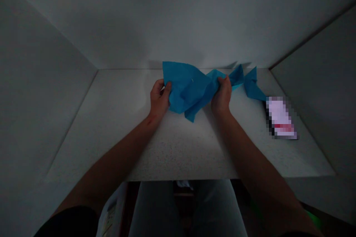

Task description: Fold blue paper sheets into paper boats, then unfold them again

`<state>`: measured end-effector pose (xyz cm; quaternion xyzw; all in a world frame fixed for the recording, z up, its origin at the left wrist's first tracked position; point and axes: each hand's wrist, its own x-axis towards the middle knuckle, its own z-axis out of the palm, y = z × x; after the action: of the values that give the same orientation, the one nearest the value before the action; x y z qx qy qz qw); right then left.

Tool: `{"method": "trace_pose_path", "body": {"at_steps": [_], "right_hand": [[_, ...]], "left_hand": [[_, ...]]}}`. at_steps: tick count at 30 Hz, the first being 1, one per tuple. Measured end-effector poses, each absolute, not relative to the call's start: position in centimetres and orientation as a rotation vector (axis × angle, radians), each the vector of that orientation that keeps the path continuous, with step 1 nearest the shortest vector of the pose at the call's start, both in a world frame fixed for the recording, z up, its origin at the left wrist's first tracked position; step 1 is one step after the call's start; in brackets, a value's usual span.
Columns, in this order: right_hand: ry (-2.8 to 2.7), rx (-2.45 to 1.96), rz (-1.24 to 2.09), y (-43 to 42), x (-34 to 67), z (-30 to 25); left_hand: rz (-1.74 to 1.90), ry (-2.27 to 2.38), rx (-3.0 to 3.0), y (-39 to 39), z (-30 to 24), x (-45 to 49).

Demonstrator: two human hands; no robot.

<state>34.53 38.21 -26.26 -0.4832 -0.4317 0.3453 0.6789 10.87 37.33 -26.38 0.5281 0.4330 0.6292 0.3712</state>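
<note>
A crumpled blue cloth (191,87) lies across the far middle of a white table (178,148). My left hand (159,100) pinches its left edge with closed fingers. My right hand (221,94) is closed on a bunched part near the middle of the cloth. The cloth's right end trails loose on the table toward the right, past my right hand. Both forearms reach forward from the near edge.
A blurred-out flat object (280,117) lies on the table at the right, just beyond the cloth's right tip. White walls enclose the table at the left, back and right. My lap shows below the table's near edge.
</note>
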Motion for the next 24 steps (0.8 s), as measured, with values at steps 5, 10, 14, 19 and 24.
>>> {"method": "trace_pose_path", "body": {"at_steps": [5, 10, 14, 19, 24], "right_hand": [[-1.000, -1.118, 0.659, 37.2, 32.8, -26.3], [-1.239, -1.198, 0.582, 37.5, 33.5, -26.5], [-1.185, -1.174, 0.557, 38.1, 34.8, -26.9], [-1.140, -1.176, 0.448, 38.0, 35.5, -26.9], [-1.143, -1.244, 0.398, 37.9, 36.4, -26.6]], "left_hand": [[1.623, 1.063, 1.348, 37.4, -26.5, 10.8], [1.670, 1.073, 1.336, 37.6, -26.5, 10.7], [1.686, 1.077, 1.311, 37.7, -26.6, 10.6], [1.739, 1.220, 1.322, 37.7, -26.7, 10.6], [1.795, 1.360, 1.456, 38.1, -25.4, 8.6]]}}
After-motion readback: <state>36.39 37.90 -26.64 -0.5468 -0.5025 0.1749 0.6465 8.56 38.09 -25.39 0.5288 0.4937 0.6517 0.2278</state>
